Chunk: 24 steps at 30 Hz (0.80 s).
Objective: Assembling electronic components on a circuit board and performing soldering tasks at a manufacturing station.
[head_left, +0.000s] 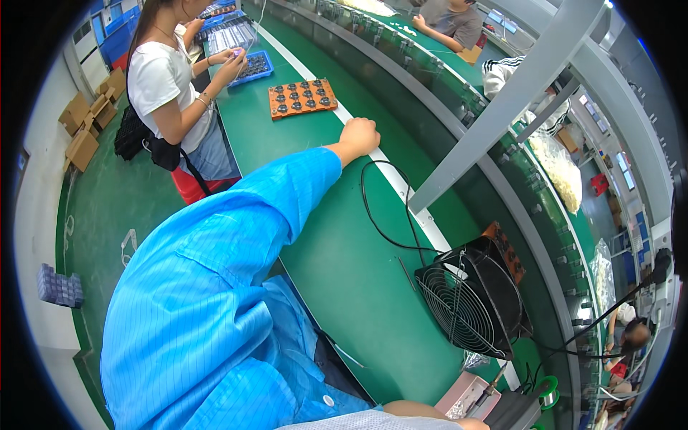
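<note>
My left arm, in a blue striped sleeve, stretches far across the green bench. My left hand (360, 137) is closed on the white strip along the bench edge; whatever its curled fingers hold, if anything, is hidden. Just beyond it lies an orange tray (302, 98) with rows of round dark parts. Only a bit of my right hand (469, 424) shows at the lower edge, its fingers mostly cut off. Near it are a pink box (462, 398) of small pieces and a soldering iron (489, 389).
A black fan (466, 297) with a wire guard stands at the right, its cable (369, 204) looping over the bench. Behind it sits another orange tray (507, 251). A grey post (494, 115) rises beside the conveyor. At far left, a co-worker (161, 86) handles parts by a blue bin (254, 68).
</note>
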### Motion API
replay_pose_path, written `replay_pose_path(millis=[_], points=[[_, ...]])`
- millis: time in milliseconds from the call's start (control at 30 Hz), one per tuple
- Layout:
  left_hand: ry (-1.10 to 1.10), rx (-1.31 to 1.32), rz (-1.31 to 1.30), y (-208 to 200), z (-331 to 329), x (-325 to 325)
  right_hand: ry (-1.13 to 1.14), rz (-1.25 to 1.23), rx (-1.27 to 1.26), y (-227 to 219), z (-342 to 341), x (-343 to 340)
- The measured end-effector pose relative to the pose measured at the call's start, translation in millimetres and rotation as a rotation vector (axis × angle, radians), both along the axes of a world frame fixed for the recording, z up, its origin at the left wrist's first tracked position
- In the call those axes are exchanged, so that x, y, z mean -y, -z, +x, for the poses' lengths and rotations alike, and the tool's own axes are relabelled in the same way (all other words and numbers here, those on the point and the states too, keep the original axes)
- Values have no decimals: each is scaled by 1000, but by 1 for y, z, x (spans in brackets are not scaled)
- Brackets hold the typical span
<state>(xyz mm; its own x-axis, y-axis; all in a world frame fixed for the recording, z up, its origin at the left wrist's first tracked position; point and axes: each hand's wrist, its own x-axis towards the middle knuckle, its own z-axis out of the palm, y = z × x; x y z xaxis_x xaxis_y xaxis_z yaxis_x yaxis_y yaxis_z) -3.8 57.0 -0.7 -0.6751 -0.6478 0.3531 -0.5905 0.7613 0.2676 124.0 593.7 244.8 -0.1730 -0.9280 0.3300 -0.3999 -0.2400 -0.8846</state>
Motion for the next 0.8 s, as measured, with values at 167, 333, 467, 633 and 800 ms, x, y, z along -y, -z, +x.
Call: replay_pose_path(millis=[167,333,467,633,800], points=[[14,-9,26,-2,-7,-4,27,111,47,-8,12,-1],[20,-46,-47,8,-7,9,-2,-406,-173,9,6,31],[0,-17,-39,1,-2,9,-148,-605,-220,16,-6,31],[4,-29,-2,1,-7,0,-130,-603,-212,14,-2,25],[-7,-6,17,-1,-7,-1,-117,-629,-203,15,0,26]])
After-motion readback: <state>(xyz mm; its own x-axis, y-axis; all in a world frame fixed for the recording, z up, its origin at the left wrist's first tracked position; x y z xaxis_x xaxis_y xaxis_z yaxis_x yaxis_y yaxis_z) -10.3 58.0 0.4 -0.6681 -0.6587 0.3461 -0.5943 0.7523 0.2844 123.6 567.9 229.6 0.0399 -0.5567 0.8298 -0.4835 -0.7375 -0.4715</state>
